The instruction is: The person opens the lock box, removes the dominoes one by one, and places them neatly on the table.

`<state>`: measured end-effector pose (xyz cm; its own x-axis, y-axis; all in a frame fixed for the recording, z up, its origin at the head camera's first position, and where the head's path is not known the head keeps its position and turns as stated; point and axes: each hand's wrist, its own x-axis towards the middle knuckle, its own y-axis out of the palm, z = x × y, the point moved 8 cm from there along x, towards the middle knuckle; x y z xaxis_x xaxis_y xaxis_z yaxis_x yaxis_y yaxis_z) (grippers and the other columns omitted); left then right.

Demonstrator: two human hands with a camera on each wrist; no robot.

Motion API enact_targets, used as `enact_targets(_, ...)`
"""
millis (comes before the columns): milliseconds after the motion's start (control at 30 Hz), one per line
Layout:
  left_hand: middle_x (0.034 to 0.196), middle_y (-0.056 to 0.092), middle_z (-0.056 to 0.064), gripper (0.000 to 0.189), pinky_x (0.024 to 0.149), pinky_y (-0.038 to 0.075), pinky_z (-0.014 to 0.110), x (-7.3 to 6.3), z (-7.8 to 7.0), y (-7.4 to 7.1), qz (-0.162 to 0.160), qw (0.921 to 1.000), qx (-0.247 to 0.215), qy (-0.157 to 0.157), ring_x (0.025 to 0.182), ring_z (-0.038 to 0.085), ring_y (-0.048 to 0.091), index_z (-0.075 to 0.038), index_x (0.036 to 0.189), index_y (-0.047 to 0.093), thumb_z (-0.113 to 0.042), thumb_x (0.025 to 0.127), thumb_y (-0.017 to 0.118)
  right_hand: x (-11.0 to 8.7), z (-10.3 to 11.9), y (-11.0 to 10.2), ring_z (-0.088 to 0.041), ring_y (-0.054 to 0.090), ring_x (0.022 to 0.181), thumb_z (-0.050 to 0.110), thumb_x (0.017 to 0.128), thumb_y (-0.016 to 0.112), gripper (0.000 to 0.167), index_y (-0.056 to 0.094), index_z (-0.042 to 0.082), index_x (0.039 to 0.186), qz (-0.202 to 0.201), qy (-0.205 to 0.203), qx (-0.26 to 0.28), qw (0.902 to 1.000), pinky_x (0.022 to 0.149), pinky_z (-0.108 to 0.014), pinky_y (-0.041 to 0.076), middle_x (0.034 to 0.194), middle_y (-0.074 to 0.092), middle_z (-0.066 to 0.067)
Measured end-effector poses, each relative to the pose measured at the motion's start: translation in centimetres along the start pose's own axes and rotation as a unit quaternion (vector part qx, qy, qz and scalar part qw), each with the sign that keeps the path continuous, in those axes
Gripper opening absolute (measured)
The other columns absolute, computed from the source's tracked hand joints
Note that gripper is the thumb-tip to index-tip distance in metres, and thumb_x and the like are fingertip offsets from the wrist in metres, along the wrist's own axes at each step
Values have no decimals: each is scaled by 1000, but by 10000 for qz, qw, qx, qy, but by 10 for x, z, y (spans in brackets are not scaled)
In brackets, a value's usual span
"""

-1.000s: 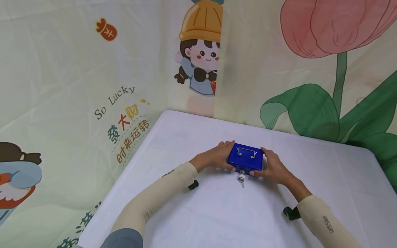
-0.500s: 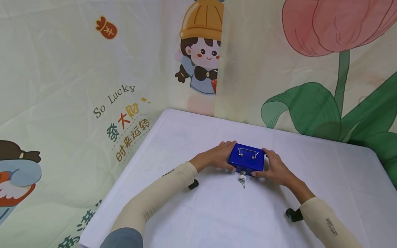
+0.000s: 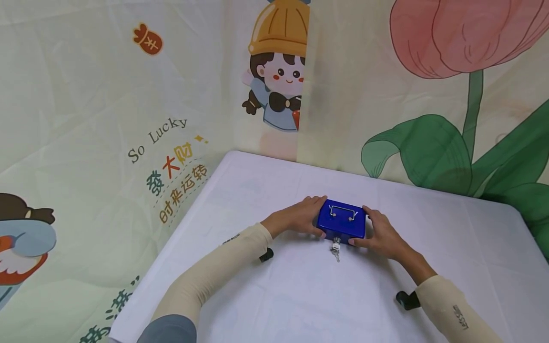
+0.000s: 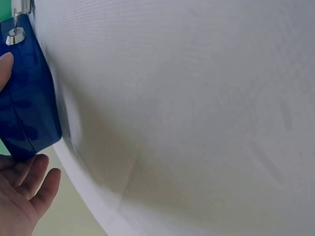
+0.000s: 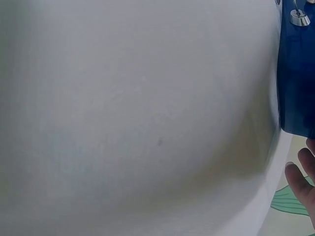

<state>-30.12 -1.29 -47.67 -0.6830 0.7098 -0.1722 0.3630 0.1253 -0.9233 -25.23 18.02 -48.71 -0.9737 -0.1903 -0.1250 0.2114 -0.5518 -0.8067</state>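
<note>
A small blue cash box (image 3: 342, 227) with a folding metal handle (image 3: 342, 210) on its lid is on the white table. Its lid looks closed. From the front lock (image 4: 15, 36) hang keys (image 3: 335, 251) on a ring. My left hand (image 3: 303, 217) grips the left side, thumb at the front and fingers toward the back corner. On the opposite side, my right hand (image 3: 381, 233) holds the box the same way. Both wrist views catch only part of the box and some fingertips (image 5: 295, 174).
The white-covered table (image 3: 274, 295) reaches back to a printed cloth backdrop (image 3: 193, 76) with cartoon figures and a large flower. Dark wrist-camera mounts (image 3: 407, 300) stick out below both forearms, which wear beige sleeves (image 3: 227, 257).
The box and my right hand have shifted very slightly to the right in the head view. Both hands keep the same hold on its sides.
</note>
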Motion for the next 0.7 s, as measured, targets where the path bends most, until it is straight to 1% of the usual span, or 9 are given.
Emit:
enact_targets(167, 163, 28, 12, 115, 120, 30, 38, -1, -2, -1, 20, 10000, -25, 28, 146, 26, 33, -4, 161, 9, -55, 83, 77, 0, -2, 0, -50, 26, 144, 52, 77, 83, 116, 18, 3, 159, -23, 14, -27, 10000, 110, -69, 29, 159, 28, -27)
enact_targets(433, 165, 25, 13, 115, 121, 27, 39, -4, -3, -1, 23, 9999, -137, 18, 149, 29, 30, -4, 161, 7, -54, 84, 76, -2, -1, -2, -50, 28, 144, 53, 77, 83, 115, 18, 3, 159, -81, 68, -55, 9999, 110, -69, 29, 159, 29, -28)
enact_targets(700, 164, 26, 13, 113, 120, 29, 38, -5, -3, 1, -60, 9999, -130, 28, 146, 26, 32, -4, 161, 8, -57, 85, 73, -3, 1, -3, -50, 33, 141, 53, 78, 82, 113, 21, 1, 158, -152, -41, -87, 9998, 109, -68, 31, 156, 34, -29)
